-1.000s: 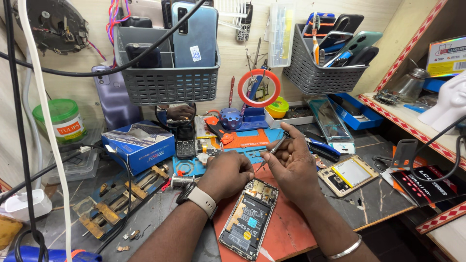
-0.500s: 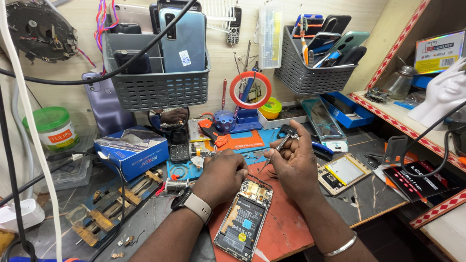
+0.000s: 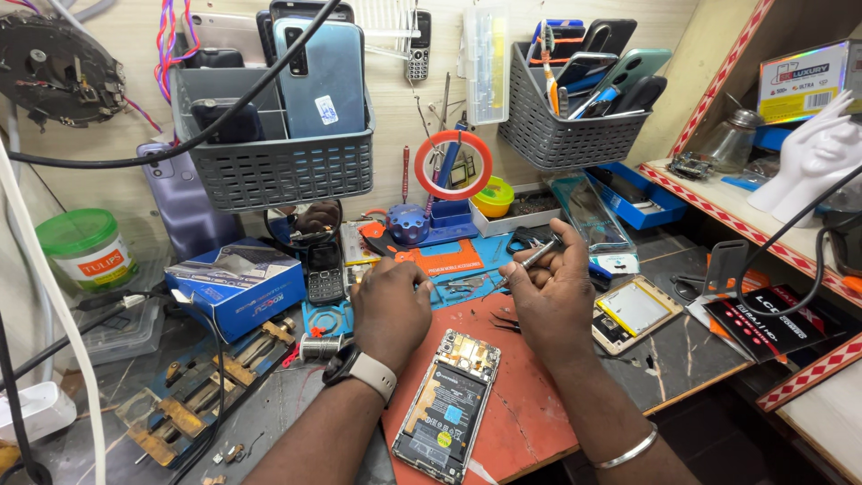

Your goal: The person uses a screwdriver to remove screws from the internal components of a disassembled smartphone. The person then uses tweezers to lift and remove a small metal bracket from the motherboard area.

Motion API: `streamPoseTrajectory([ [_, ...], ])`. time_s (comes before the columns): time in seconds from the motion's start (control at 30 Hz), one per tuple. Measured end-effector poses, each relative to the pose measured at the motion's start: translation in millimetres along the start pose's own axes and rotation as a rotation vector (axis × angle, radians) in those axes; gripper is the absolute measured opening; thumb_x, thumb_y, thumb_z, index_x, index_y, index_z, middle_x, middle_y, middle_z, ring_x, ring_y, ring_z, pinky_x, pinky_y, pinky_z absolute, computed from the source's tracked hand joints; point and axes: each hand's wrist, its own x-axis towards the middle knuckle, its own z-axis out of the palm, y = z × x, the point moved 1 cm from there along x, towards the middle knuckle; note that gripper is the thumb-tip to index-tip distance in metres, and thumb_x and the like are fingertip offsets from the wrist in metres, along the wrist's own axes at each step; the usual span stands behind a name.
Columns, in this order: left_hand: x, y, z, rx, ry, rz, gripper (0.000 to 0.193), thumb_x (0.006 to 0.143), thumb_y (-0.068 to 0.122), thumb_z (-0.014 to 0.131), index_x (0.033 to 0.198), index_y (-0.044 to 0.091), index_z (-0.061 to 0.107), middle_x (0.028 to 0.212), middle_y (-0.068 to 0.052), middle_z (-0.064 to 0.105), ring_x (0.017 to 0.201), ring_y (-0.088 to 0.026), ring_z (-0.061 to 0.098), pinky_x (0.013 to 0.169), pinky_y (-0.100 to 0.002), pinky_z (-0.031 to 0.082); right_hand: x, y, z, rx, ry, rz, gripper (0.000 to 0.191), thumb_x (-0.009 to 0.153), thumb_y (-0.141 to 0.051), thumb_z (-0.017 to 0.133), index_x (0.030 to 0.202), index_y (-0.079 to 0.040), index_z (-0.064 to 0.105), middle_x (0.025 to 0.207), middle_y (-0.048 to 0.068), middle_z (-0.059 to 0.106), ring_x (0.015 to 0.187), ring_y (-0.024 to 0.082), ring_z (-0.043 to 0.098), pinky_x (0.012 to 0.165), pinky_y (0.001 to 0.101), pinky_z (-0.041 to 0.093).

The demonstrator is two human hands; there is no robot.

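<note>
Right hand (image 3: 558,292) grips shiny metal tweezers (image 3: 528,262); the opened phone (image 3: 449,404) at lower centre shows glossy metal, lying on a matt red rubbery mat (image 3: 530,404).

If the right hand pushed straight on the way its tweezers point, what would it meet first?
The right hand holds tweezers angled up and away toward the back wall. Probably the clear plastic box behind it comes first, though depth is unclear in this single view.

Bright, even light from above, no harsh shadows. Soft shade just under the left hand (image 3: 388,310) and right hand (image 3: 555,296) on the red mat (image 3: 530,404). Mild glare on the glossy phone backs in the grey basket (image 3: 269,171) above the left hand. Sharp at centre; wide-angle bending out left, cables (image 3: 45,296) curving, slight softness there.
</note>
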Motion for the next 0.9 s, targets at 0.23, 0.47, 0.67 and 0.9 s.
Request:
streamPoseTrajectory([
  [0.23, 5.2, 3.5, -13.0, 0.05, 0.002, 0.009, 0.015, 0.084, 0.028, 0.077, 0.087, 0.014, 0.075, 0.101, -0.009, 0.069, 0.102, -0.031, 0.065, 0.094, -0.05, 0.044, -0.9, -7.7, 0.5, 0.045, -0.065, 0.011, 0.072, 0.091, 0.001, 0.068, 0.15, -0.002, 0.027, 0.104, 0.014, 0.067, 0.09, 0.015, 0.073, 0.076, 0.0257, 0.062],
  [0.47, -1.1, 3.0, -36.4, -0.044, -0.161, -0.012, 0.016, 0.084, 0.026, 0.075, 0.09, 0.011, 0.077, 0.093, -0.012, 0.076, 0.09, -0.031, 0.072, 0.084, -0.045, 0.056, -14.8, -15.0, 0.0, 0.261, -0.387, -0.11, 0.071, 0.093, 0.006, 0.066, 0.153, -0.004, 0.03, 0.11, 0.015, 0.065, 0.1, 0.019, 0.073, 0.089, 0.032, 0.062],
  [0.67, -2.0, -2.2, -39.3, -0.015, -0.184, -0.079, 0.016, 0.083, 0.026, 0.076, 0.088, 0.012, 0.077, 0.091, -0.012, 0.075, 0.089, -0.032, 0.072, 0.082, -0.046, 0.056, -26.6, -18.6, 4.6, 0.333, -0.529, -0.134, 0.069, 0.094, 0.009, 0.065, 0.153, -0.006, 0.033, 0.112, 0.014, 0.065, 0.103, 0.019, 0.072, 0.095, 0.0335, 0.062],
  [0.9, -3.3, -4.8, -32.4, 0.04, -0.244, -0.081, 0.014, 0.083, 0.026, 0.076, 0.087, 0.013, 0.077, 0.09, -0.013, 0.076, 0.089, -0.032, 0.073, 0.082, -0.045, 0.057, -33.8, -21.6, 14.6, 0.197, -0.554, -0.187, 0.067, 0.094, 0.008, 0.066, 0.152, -0.008, 0.036, 0.113, 0.013, 0.066, 0.105, 0.019, 0.073, 0.094, 0.0328, 0.064],
])
